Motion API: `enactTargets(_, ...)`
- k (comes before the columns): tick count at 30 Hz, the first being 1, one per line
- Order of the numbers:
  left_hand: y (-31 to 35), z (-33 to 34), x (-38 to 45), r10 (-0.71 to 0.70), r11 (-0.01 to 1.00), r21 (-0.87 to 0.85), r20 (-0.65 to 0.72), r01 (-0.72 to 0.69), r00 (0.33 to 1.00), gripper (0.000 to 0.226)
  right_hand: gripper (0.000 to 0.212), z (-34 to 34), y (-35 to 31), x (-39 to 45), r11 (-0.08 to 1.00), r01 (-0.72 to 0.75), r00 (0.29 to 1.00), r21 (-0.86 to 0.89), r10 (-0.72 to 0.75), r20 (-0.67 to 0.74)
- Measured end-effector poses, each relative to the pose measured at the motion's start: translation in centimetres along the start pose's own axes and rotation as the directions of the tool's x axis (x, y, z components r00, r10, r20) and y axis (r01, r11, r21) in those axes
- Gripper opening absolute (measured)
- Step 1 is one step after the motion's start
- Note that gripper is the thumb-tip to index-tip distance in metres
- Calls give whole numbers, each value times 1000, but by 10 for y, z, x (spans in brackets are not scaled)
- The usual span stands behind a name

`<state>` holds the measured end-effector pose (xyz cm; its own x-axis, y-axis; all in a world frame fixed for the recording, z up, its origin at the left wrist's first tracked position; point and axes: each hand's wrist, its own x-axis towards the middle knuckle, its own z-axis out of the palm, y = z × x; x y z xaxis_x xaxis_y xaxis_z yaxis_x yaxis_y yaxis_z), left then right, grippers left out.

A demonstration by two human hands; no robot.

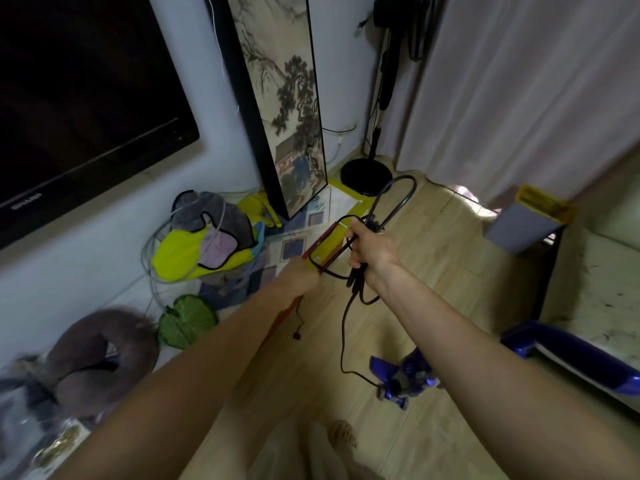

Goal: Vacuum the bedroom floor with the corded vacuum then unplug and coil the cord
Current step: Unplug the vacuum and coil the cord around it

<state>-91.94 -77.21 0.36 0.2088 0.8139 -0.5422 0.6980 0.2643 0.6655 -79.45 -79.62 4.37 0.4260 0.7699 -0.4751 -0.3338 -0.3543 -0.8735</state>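
Coiling underway. Right hand (369,245) fist-wrapped round gathered cord (394,202) loops at centre, keeping them bundled. Left hand (299,277) feeding the next loop; finger state unclear. Vacuum (408,379) near right, on floor.

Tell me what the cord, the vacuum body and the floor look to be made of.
Cord: black rubber or plastic sheathing, matte; it bends into smooth loops in the right hand.
Vacuum body: likely hard moulded plastic, glossy blue with highlights.
Floor: pale wood or wood-look laminate planks, with visible seams and a slight sheen; which one cannot be told.
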Motion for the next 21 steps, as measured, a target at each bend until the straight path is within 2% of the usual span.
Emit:
enactTargets(1,-1,6,-3,24,998,54,84,-29,996,11,32,0,0,0,1000,-9,1000,23,9,-12)
enactTargets(2,-5,11,-2,58,992,103,133,-72,989,18,32,1,0,0,999,-16,999,28,17,-28)
enactTargets(5,-19,11,1,107,973,182,176,-139,979,20,28,3,2,7,998,-35,993,53,41,-114)
enactTargets(7,-26,7,5,126,989,65,122,-135,984,24,23,0,4,12,996,-50,981,72,62,-182)
enactTargets(8,-27,4,6,110,994,-12,68,-109,992,23,23,-4,3,14,995,-58,976,78,73,-203)
enactTargets(9,-28,1,9,87,996,-10,-14,-87,996,20,22,-7,3,15,993,-65,975,94,83,-206)
enactTargets(11,-28,-10,19,88,988,138,-169,-65,982,20,18,-14,-3,15,983,-76,984,164,101,-148)
enactTargets(13,-29,-19,22,109,944,326,-183,-45,977,32,20,-14,-10,14,956,-115,991,269,130,-37)
enactTargets(15,-25,-24,24,123,856,511,-59,-76,991,42,24,-12,-17,15,929,-138,990,343,131,44)
enactTargets(17,-14,-21,15,131,740,646,133,-186,983,43,18,-5,-22,11,930,-107,993,351,84,80)
enactTargets(19,-1,-17,10,170,687,651,290,-324,942,36,16,1,-24,2,960,-21,998,278,6,56)
enactTargets(21,13,-17,3,272,630,594,435,-501,858,32,21,4,-19,-2,992,75,997,99,-75,-2)
